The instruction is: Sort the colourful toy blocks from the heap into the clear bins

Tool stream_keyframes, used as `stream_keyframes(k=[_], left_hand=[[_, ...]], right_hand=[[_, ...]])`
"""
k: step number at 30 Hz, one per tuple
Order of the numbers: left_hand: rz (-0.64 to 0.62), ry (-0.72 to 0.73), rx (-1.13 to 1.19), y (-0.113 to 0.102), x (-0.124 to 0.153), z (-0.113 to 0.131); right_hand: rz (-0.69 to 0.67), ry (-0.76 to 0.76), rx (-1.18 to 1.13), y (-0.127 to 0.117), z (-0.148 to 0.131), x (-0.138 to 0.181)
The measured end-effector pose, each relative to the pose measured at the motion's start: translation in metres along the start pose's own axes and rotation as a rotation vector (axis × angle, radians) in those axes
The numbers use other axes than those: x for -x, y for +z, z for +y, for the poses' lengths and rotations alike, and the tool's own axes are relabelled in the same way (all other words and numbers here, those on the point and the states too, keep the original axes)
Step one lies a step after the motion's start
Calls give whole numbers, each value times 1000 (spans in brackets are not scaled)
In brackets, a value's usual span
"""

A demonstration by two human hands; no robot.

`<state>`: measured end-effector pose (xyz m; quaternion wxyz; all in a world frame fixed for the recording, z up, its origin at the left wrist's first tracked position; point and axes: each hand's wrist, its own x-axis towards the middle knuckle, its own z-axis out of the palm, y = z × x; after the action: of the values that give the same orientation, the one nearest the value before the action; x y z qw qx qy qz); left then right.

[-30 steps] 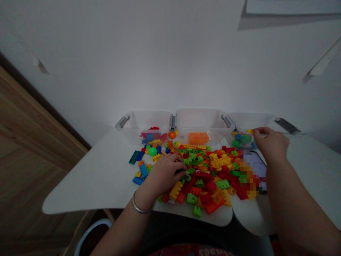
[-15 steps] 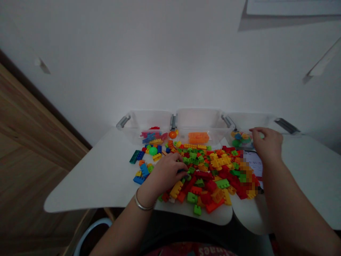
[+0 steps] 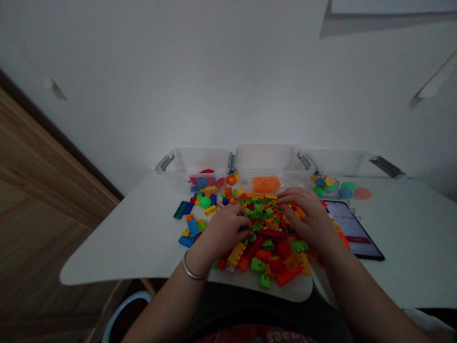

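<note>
A heap of coloured toy building bricks (image 3: pixel 273 233) covers the middle of the white table, mostly red, green, yellow and orange. My left hand (image 3: pixel 228 226), with a silver bangle at the wrist, rests on the left part of the heap. Its fingers are curled together at the bricks; whatever is between them is hidden. Over the right part of the heap, my right hand (image 3: pixel 310 216) has its fingers apart and reaching toward the bricks, with nothing visible in them. Blue bricks (image 3: pixel 193 227) and a green ball (image 3: pixel 205 202) lie left of my left hand.
Behind the heap stand a left clear bin (image 3: pixel 173 178) with red and blue pieces, a middle clear bin (image 3: pixel 246 164) with orange bricks, and a right clear bin (image 3: pixel 342 164) with coloured round pieces. A phone (image 3: pixel 352 228) lies at the right. The wall (image 3: pixel 228 85) rises behind.
My right hand has moved left from the right bin to the heap. More round pieces and the phone are now visible. My left hand has stayed almost still.
</note>
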<state>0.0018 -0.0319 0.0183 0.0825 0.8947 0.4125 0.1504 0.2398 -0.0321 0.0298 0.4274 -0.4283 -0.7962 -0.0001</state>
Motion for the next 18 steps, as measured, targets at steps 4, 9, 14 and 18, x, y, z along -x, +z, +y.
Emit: stream_keyframes(k=[4,9,14,18], left_hand=[[9,6,-10,1,0,0],[32,9,-24,3,-1,-1],[88,-23,-11,3,-2,-1],[152,-48,18,3,-3,-2]], right_hand=[[-191,-38,-26,16,-13,5],[-368,-17,-32,26,-22,10],[-435,37,29,34,-27,12],[-450,85,15,38,-28,12]])
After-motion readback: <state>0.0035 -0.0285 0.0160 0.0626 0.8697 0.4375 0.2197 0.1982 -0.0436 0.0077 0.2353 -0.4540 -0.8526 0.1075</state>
